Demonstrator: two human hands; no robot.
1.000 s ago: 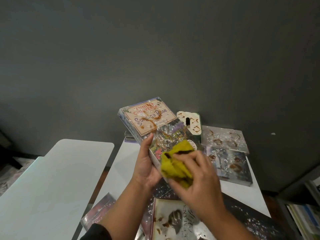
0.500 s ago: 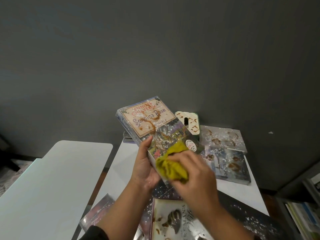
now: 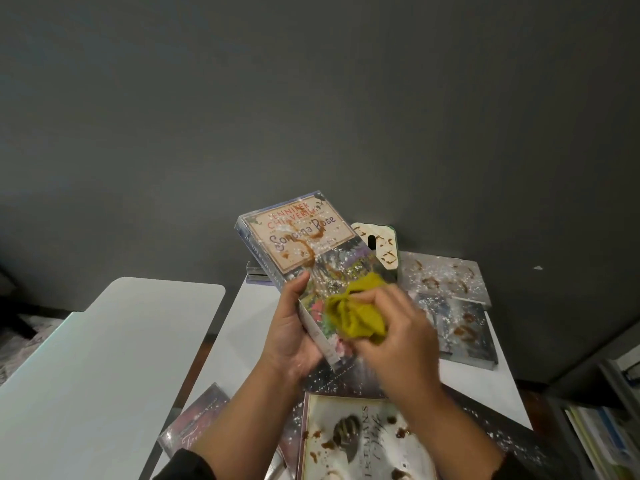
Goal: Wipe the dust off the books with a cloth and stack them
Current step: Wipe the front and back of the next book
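Bare forearms, dark sleeve [image 3: 183, 465] pushed up

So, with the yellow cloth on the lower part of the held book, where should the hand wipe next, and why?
Probably upward: the right hand pinches the bunched yellow cloth low on the cover of the paperback book with the cream title panel, which the left hand grips. White specks and brown stains remain on the title panel above.

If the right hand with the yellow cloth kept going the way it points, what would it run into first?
Almost at once, the cover of the held book: the right hand points up-left and already presses the yellow cloth against its lower part. Next would probably be the left hand's thumb, though depth is unclear.
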